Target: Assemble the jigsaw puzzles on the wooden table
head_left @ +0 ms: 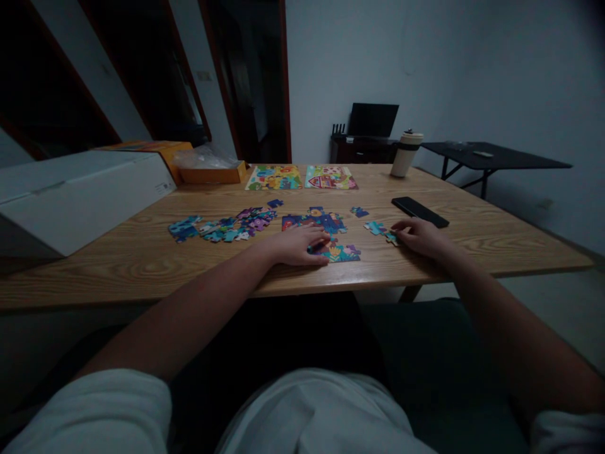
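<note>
**Both hands down among jigsaw pieces on the wooden bench**

While the left hand (302, 246) lies palm down on the wooden bench (142, 252), its fingers rest across the near edge of a partly joined puzzle section (321, 227), a dark blue and red patch with a flowered strip at its front. The hand is flat and loosely spread, pressing on the section rather than closed around anything. The right hand (418, 236) lies a little to the right, fingers curled low, its fingertips touching a small teal piece (391, 238) just beside another pair of joined teal pieces (375, 227); whether the piece is pinched or only touched cannot be told in the dim light.

To the left of the joined section lies a scatter of loose pieces (222, 228) in blue, teal and purple, with one separate blue piece (275, 203) behind it and another small blue one (359, 212) to the right. A dark phone (420, 211) lies flat just beyond the right hand. Farther back on the bench are two finished picture puzzles (302, 178) side by side, an orange box (212, 171) with a clear bag in it, a pale lidded cup (406, 153) and, at the left edge, a large white carton (80, 189). Behind the bench stands a low black side table (496, 157).
</note>
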Motion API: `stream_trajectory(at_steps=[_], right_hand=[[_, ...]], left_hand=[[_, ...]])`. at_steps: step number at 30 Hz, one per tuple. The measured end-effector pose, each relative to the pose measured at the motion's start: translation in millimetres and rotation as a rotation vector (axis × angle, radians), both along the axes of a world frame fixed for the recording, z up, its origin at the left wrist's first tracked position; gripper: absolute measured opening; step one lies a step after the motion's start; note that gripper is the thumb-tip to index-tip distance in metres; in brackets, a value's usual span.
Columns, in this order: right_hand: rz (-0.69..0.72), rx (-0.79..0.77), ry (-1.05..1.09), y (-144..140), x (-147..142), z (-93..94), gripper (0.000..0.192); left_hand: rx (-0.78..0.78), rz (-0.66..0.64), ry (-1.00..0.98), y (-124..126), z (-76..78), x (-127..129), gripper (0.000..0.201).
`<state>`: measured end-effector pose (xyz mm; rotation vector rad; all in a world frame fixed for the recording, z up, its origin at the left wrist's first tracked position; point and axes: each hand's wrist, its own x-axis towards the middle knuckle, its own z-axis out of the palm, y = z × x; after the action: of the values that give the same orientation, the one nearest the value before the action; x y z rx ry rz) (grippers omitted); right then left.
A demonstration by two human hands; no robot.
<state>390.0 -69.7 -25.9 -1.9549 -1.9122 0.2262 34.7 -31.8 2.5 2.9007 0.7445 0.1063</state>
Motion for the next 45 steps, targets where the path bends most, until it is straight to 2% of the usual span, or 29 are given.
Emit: stream_trajectory(at_steps=[3,5,7,10,13,16,20,22,26,29,31,34,36,40,45], right_hand=[[0.035,0.036,-0.127,8.0,-7.8,3.0,0.036],[0.055,0.003,-0.223,13.1,-15.7,8.4,0.040],[0.061,-0.044,-0.310,17.7,-25.2,14.5,0.045],[0.052,-0.062,-0.389,26.3,-39.6,24.1,0.052],[0.064,-0.062,-0.388,38.7,-51.5,35.2,0.051],[0.025,0.011,-0.363,53.8,-63.0,45.9,0.048],[-0.130,0.124,-0.334,74.4,-77.5,48.7,0.041],[-0.197,0.138,-0.247,82.9,-77.8,42.8,0.036],[-0.277,0.145,-0.072,92.4,-53.7,25.4,0.032],[-0.295,0.164,0.030,95.1,-29.4,17.0,0.029],[-0.288,0.170,0.095,96.8,-21.2,14.9,0.027],[-0.257,0.171,0.151,98.8,-22.7,14.3,0.028],[-0.244,0.163,0.157,99.1,-27.4,14.4,0.030],[-0.227,0.131,0.148,99.3,-32.1,13.7,0.032],[-0.168,0.112,0.179,99.9,-33.6,10.2,0.031]], left_hand=[[-0.028,0.020,-0.024,2.1,0.0,-4.0,0.064],[-0.055,0.057,-0.057,4.9,5.7,-10.4,0.065],[-0.064,0.129,-0.113,8.9,18.1,-20.2,0.065],[-0.010,0.290,-0.161,19.5,44.6,-42.7,0.064],[0.042,0.503,-0.065,40.1,63.6,-79.4,0.066],[0.056,0.749,0.023,65.1,60.2,-130.1,0.063],[-0.072,0.939,0.016,78.1,36.7,-190.2,0.046],[-0.147,0.957,-0.048,74.9,29.3,-203.6,0.052],[-0.225,0.934,-0.107,67.5,27.7,-204.2,0.073],[-0.319,0.892,-0.115,68.1,28.2,-205.7,0.066],[-0.306,0.910,-0.154,70.5,26.8,-212.0,0.057],[-0.239,0.975,-0.229,73.8,24.1,-223.6,0.051],[-0.258,0.985,-0.236,74.8,22.8,-228.6,0.054],[-0.360,0.885,-0.193,76.4,20.7,-226.5,0.061],[-0.383,0.821,-0.192,79.3,16.5,-209.3,0.067]])
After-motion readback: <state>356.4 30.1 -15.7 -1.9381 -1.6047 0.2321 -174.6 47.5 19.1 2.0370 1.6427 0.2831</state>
